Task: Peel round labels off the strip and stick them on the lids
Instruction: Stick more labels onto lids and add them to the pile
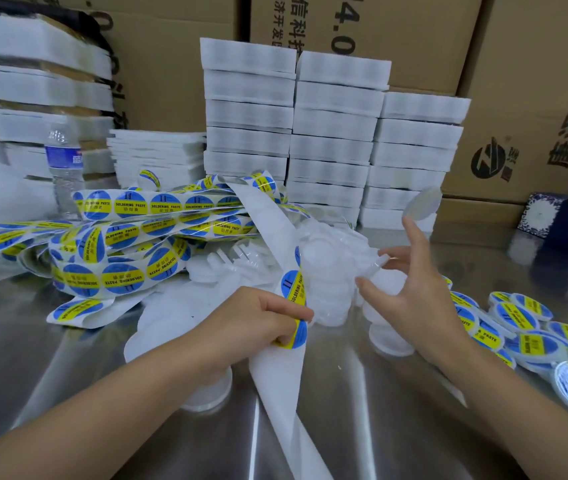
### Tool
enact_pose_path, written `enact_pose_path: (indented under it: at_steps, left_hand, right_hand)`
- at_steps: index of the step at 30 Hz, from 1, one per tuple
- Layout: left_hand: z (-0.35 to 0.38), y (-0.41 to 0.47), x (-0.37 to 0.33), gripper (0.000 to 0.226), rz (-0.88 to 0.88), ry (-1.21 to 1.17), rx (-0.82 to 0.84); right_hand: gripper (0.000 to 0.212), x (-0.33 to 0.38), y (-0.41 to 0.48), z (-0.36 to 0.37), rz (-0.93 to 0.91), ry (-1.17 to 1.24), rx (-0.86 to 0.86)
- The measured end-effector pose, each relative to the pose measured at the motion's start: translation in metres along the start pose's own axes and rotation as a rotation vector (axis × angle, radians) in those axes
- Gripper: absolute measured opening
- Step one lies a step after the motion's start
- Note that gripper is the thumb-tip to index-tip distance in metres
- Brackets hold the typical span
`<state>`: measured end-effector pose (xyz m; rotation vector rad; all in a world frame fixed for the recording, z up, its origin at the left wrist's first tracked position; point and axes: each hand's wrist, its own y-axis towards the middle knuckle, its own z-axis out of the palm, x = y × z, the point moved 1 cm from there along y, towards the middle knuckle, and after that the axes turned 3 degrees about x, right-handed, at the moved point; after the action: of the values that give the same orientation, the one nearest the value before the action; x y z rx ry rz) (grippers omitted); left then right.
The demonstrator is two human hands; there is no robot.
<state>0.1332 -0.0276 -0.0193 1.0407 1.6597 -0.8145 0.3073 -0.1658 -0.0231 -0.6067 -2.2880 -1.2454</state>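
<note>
Steel counter (pixel 362 393), cardboard boxes (pixel 535 98) behind. Left grip (pixel 254 317) pinched on label strip (pixel 158 206) just below next round label (pixel 292 282); right grip (pixel 410 292) spread, holding nothing, fingertips at heap of bare lids (pixel 324 271). Done: cluster of labelled lids (pixel 517 320) far right. Left, by look of it: most of strip, whole bare heap
</note>
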Motion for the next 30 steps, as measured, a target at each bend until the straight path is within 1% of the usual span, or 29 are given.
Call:
enact_pose_path:
  at_steps: [3, 6, 9, 10, 13, 17, 22, 24, 25, 26, 28, 29, 30]
  left_hand:
    - [-0.002, 0.003, 0.002, 0.032, -0.029, -0.007, -0.015]
    - [-0.002, 0.004, 0.0, 0.013, -0.073, -0.099, -0.028]
    - [-0.004, 0.007, 0.003, 0.028, -0.109, -0.246, -0.049]
    - [-0.004, 0.008, 0.003, 0.03, -0.112, -0.27, -0.043]
    - [-0.004, 0.007, 0.005, 0.022, -0.083, -0.275, 0.0]
    - [-0.007, 0.007, 0.006, 0.022, -0.077, -0.359, 0.002]
    - [-0.005, 0.007, 0.003, 0.017, -0.064, -0.352, 0.017]
    - [-0.005, 0.006, 0.002, 0.014, -0.063, -0.377, 0.007]
    - [-0.005, 0.006, 0.002, 0.014, -0.059, -0.394, -0.001]
    - [-0.006, 0.006, 0.001, 0.015, -0.052, -0.406, -0.007]
    - [-0.006, 0.005, 0.0, 0.016, -0.04, -0.411, -0.015]
    - [-0.005, 0.005, 0.0, 0.016, -0.038, -0.414, -0.017]
    - [-0.005, 0.004, 0.0, 0.015, -0.038, -0.421, -0.02]
  right_hand:
    - [0.091, 0.021, -0.009, 0.001, -0.081, 0.121, 0.057]
    - [0.088, 0.039, -0.02, 0.007, -0.136, 0.236, 0.136]
    - [0.095, 0.049, -0.028, 0.014, -0.179, 0.324, 0.228]
    - [0.096, 0.05, -0.029, 0.016, -0.188, 0.339, 0.252]
    - [0.097, 0.05, -0.03, 0.018, -0.184, 0.393, 0.273]
    - [0.097, 0.048, -0.029, 0.018, -0.156, 0.443, 0.278]
    - [0.093, 0.05, -0.033, 0.019, -0.18, 0.391, 0.276]
    - [0.083, 0.053, -0.033, 0.016, -0.203, 0.329, 0.22]
    - [0.074, 0.055, -0.031, 0.014, -0.19, 0.34, 0.19]
    - [0.062, 0.056, -0.029, 0.011, -0.143, 0.413, 0.173]
    - [0.031, 0.06, -0.022, 0.005, 0.047, 0.733, 0.208]
    - [0.021, 0.061, -0.019, 0.001, 0.166, 0.894, 0.244]
    - [0.021, 0.061, -0.016, -0.002, 0.256, 0.995, 0.272]
